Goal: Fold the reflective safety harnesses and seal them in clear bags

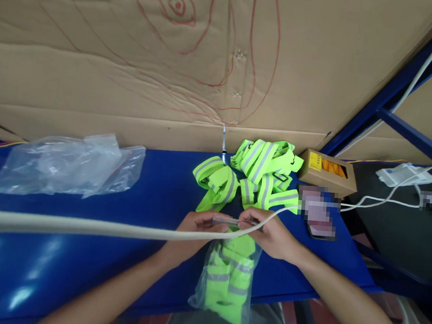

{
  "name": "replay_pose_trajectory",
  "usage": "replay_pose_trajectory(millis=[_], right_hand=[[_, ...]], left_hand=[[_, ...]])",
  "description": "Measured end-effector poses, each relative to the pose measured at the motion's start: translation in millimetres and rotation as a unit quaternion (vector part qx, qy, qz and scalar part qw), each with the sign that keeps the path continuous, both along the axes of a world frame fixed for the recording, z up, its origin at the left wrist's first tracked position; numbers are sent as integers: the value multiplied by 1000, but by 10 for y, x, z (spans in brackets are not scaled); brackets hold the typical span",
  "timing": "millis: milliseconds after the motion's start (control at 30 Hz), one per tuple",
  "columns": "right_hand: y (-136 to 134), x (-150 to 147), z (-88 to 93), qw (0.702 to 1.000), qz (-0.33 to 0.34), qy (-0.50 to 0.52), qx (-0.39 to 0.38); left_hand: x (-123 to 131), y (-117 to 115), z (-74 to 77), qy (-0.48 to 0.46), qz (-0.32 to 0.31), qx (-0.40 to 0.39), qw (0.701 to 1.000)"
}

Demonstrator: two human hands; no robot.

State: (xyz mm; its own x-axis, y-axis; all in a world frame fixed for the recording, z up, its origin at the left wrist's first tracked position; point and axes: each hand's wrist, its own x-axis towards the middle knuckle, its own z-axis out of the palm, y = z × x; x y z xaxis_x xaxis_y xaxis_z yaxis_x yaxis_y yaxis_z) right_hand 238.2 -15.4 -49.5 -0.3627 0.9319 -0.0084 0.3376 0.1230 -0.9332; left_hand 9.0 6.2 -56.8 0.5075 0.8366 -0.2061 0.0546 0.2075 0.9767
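Observation:
My left hand [191, 232] and my right hand [270, 233] both pinch the top edge of a clear plastic bag [227, 277] that holds folded neon-green reflective straps. The bag hangs over the front edge of the blue table [154, 187]. Just behind my hands lies a loose pile of neon-green reflective straps [252, 172] with grey stripes. A white cable [84, 226] runs across the view in front of my hands.
A heap of empty clear plastic bags [70, 163] lies at the left of the table. A small cardboard box [327, 171] and a phone [318, 215] sit at the right. A cardboard wall [209, 56] stands behind. Blue shelf beams [409, 127] rise at the right.

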Motion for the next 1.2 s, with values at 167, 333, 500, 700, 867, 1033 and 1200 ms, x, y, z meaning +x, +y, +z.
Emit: replay_pose_trajectory(millis=[167, 333, 500, 700, 867, 1033, 1200], right_hand=[[59, 39, -45, 1000, -15, 12, 6], [54, 28, -37, 999, -25, 26, 5], [28, -2, -18, 1000, -17, 24, 11], [1, 4, -6, 999, -12, 28, 19], [-19, -3, 25, 999, -7, 29, 20], [-34, -28, 24, 1000, -3, 23, 17], [-33, -45, -2, 1000, -6, 26, 7]], left_hand=[[-37, 77, -26, 3, 99, 35, 994], [-57, 86, -41, 68, 118, 117, 984], [-43, 20, -23, 133, 118, 189, 966], [-33, 27, -25, 50, 104, 109, 987], [-39, 105, -20, 19, 72, 24, 997], [-53, 78, -39, 25, 69, 57, 996], [-41, 60, -37, 42, 73, 118, 989]])
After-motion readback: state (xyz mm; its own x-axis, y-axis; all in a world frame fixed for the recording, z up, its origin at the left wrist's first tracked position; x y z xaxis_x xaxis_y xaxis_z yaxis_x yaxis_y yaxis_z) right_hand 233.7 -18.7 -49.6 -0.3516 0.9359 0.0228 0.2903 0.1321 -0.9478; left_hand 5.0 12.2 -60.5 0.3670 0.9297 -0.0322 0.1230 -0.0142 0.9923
